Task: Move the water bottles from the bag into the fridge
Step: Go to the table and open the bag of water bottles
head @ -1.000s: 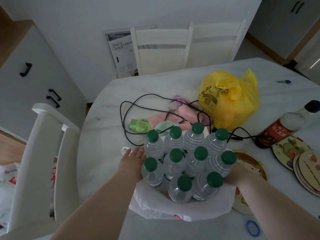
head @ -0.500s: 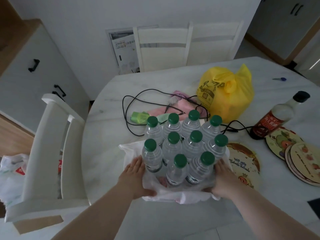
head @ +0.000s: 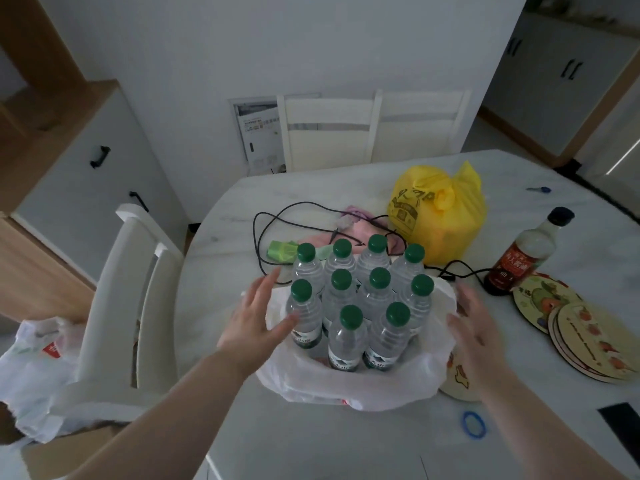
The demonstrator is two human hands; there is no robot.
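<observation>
Left hand [head: 256, 317] has let go of the crumpled white plastic bag [head: 346, 386]: grip wide, holding nothing. Ten clear green-capped plastic water bottles [head: 360, 306] stand upright inside the bag on the pale marble surface [head: 346, 445]. Right hand [head: 474, 327] likewise released, fingers spread. Unloading can begin. Bottle labels [head: 341, 360] blurred, possibly "Ali…".

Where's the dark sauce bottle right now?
In the head view, the sauce bottle stands on the table, right of the water bottles, between the yellow bag and the stack of round mats.
</observation>
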